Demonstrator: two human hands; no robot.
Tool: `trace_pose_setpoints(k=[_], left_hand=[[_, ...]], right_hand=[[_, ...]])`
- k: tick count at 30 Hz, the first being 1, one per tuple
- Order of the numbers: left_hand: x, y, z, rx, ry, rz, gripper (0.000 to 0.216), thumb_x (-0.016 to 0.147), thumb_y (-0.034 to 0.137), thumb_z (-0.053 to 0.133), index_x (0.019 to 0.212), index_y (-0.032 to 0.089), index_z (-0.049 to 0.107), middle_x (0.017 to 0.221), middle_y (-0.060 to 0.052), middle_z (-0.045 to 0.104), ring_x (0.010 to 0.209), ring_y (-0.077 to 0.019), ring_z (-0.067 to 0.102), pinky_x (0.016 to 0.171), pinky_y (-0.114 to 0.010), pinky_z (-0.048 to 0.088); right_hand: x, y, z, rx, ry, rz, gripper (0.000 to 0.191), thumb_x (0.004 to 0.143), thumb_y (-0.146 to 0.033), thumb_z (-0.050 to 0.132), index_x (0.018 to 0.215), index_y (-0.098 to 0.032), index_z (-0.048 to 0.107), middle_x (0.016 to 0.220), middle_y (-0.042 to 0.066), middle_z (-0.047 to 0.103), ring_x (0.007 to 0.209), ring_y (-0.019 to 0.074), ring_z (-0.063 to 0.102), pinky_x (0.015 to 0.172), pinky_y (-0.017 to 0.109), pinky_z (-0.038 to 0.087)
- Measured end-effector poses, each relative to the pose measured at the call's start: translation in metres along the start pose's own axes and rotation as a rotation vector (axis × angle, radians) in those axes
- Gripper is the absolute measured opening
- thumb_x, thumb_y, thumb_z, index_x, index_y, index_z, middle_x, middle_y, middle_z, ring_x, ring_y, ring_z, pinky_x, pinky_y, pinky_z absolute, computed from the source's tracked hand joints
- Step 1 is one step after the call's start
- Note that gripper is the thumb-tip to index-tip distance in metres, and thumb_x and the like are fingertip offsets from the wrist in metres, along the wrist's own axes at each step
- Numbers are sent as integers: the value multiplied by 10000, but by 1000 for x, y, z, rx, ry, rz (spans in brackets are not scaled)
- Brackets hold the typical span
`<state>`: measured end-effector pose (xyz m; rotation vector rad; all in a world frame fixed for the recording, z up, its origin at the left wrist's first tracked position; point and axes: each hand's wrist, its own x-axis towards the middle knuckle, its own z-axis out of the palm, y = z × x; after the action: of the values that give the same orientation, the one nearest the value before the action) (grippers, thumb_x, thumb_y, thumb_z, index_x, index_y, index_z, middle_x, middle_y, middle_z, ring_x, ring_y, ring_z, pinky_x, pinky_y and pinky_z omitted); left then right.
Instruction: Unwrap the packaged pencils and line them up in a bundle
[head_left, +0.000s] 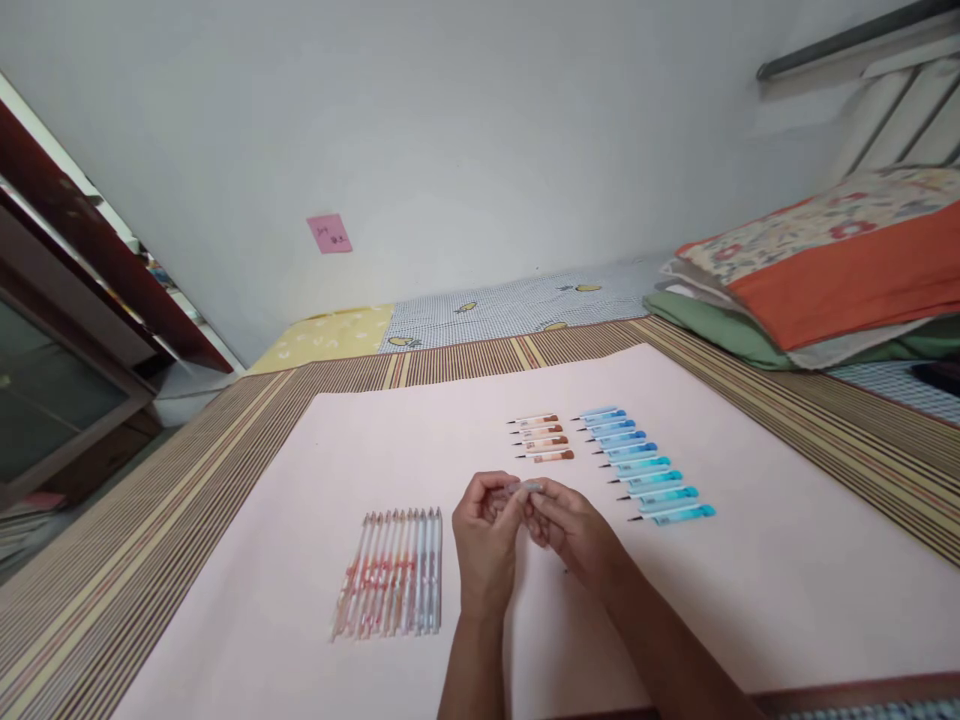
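Note:
My left hand (486,545) and my right hand (577,525) meet above the white sheet (262,560). Between their fingertips they pinch a small, slim, pale piece (531,487), mostly covered by the fingers. Just beyond the hands lie several brown-and-white pencils (546,440) with dark tips pointing left. Right of these, several blue-and-white pencils (637,462) form a slanting column, tips also to the left. To the left of my hands, a row of slim patterned pens (394,575) lies side by side. A tiny dark tip shows beside my right wrist; the rest is hidden.
The sheet lies on a striped mat (187,480). Folded bedding with an orange edge (855,270) is piled at the right. A patterned cloth (487,305) runs along the wall, where a pink note (329,233) is stuck. A dark-framed cabinet (60,370) stands at the left.

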<state>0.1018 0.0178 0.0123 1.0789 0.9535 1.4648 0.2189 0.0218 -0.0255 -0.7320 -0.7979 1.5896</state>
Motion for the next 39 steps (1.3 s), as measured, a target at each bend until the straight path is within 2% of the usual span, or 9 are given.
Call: trace_pose_setpoints(k=[4,9,16,20,23,26,30,35,39], left_hand=[[-2,3,-1,186,-6,161,129,789,250,734,893,189,688,831,-24,652,724,-137,608,663,-247,491],[-3,11,-1,275,-72,301,100,823,206,687,917,203,725,934,-51,666,826,-161,626,741,-272,502],[3,1,-3,-48,21,-111,184,713,274,786,827,149,712,743,-44,693,668,-139,610,665,-253,489],[7,-7,-7,-107,-54,-197,252,674,298,813,822,149,672,676,-24,666,611,-123,578,625,-246,455],[9,-7,-14,45,-93,-209,253,691,312,779,846,155,656,726,-36,665,636,-143,581,630,-272,452],[10,-11,-26,460,-47,-157,211,691,239,740,877,181,659,791,-29,641,665,-153,545,637,-284,417],[7,-22,-33,989,-116,-78,211,648,76,703,802,201,629,870,-36,586,800,-190,529,722,-307,381],[4,-32,-26,1133,-153,-36,193,730,24,601,722,208,546,851,-54,567,849,-214,511,737,-318,351],[4,-35,-26,1123,-145,-20,187,756,44,613,714,210,540,854,-60,572,851,-220,511,732,-318,341]], right_hand=[[-2,4,2,159,-100,131,221,796,-337,752,907,-154,700,725,-1,555,581,83,446,540,229,321],[-4,2,7,265,-56,119,243,790,-309,764,977,-170,694,811,8,578,629,84,433,597,221,383],[-5,-18,16,61,155,-122,274,753,-405,784,811,-203,609,726,-8,565,623,115,490,572,245,420],[-3,-23,14,-185,215,-190,337,727,-463,786,848,-198,618,673,-2,602,616,140,546,584,269,452],[0,-23,4,-299,270,-255,356,725,-490,767,868,-188,645,700,14,630,618,153,571,589,287,478],[0,-23,-8,-473,352,-352,292,777,-457,715,881,-193,647,766,32,669,682,179,619,650,306,503],[-3,-27,-13,-728,276,-350,183,859,-384,626,886,-204,606,770,33,680,728,208,664,701,323,508],[-8,-22,0,-944,315,-503,186,912,-329,550,1060,-229,599,905,48,702,818,214,676,782,328,504],[-7,-8,-2,-1133,147,-473,102,908,-272,515,929,-243,611,804,24,674,721,196,633,683,300,472]])
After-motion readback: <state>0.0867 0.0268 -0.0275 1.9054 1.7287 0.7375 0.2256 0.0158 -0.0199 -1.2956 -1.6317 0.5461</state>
